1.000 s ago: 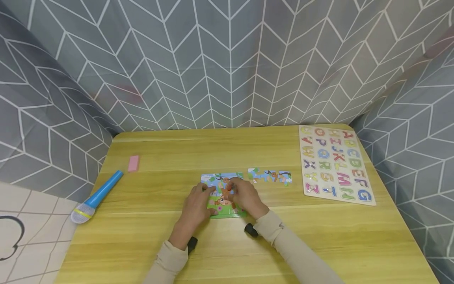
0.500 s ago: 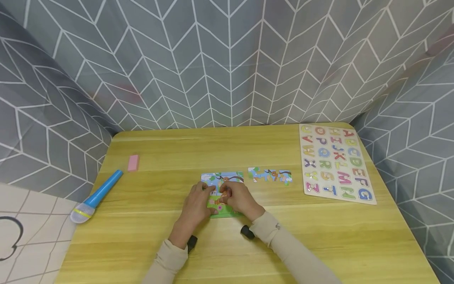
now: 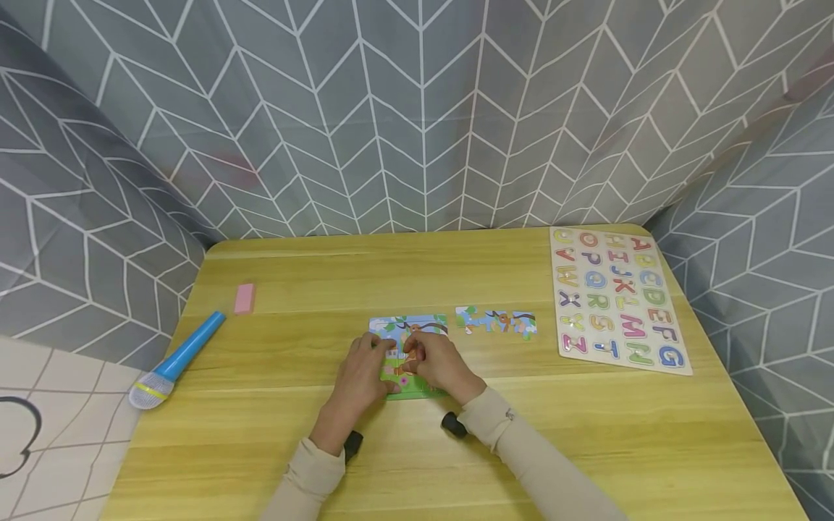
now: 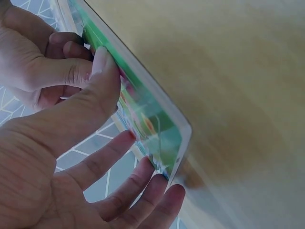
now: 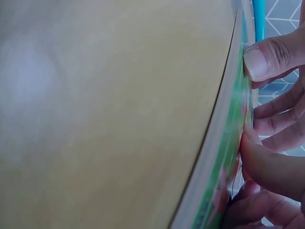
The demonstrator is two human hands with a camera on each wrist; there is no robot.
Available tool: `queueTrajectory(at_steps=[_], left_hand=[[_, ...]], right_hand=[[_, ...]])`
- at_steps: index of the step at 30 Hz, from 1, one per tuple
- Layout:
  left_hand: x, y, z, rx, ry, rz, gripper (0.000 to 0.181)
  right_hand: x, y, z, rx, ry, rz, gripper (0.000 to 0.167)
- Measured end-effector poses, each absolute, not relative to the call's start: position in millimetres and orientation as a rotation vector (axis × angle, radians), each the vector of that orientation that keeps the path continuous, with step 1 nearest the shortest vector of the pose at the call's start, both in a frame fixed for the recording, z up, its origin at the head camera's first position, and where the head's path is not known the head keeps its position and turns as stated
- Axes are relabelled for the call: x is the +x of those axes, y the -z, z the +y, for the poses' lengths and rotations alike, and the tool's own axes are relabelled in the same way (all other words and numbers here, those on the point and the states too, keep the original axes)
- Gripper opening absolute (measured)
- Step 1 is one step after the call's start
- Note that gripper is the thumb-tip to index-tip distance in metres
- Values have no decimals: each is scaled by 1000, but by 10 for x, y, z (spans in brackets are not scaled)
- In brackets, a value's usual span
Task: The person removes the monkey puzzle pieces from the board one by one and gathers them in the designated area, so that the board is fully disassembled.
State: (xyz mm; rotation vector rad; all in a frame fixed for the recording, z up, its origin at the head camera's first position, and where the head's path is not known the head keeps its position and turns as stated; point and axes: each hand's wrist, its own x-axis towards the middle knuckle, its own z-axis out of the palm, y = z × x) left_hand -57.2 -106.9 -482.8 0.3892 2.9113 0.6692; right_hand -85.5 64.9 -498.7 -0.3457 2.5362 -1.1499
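A picture puzzle point(image 3: 417, 395) with a green lower border lies on the wooden table. Spread along its left side, my left hand point(image 3: 360, 376) has fingertips on the edge and its thumb over the face, as the left wrist view also shows on the puzzle point(image 4: 159, 129). My right hand point(image 3: 449, 367) is over the middle and right part, thumb and fingers curled together at the surface. In the right wrist view its thumb and fingers point(image 5: 276, 176) pinch low against the puzzle; the piece between them is mostly hidden. Loose pieces point(image 3: 502, 321) lie just right of the puzzle.
A letter board point(image 3: 619, 300) lies at the back right. At the left are a blue toy microphone point(image 3: 189, 354) and a pink block point(image 3: 245, 299). A grey patterned curtain point(image 3: 423, 123) hangs behind the table.
My right hand has shifted a little left over the puzzle, then stayed nearly still. My left hand keeps its place on the left edge.
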Motion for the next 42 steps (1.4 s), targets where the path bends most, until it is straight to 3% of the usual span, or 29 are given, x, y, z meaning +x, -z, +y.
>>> queueTrajectory(at_steps=[14, 42], left_hand=[[-558, 4850, -1060, 357, -675, 2923, 72], [-572, 4842, -1084, 355, -707, 2869, 83]], right_hand=[[-846, 4966, 620, -354, 1121, 2507, 35], [-848, 4938, 635, -305, 1220, 2409, 29]])
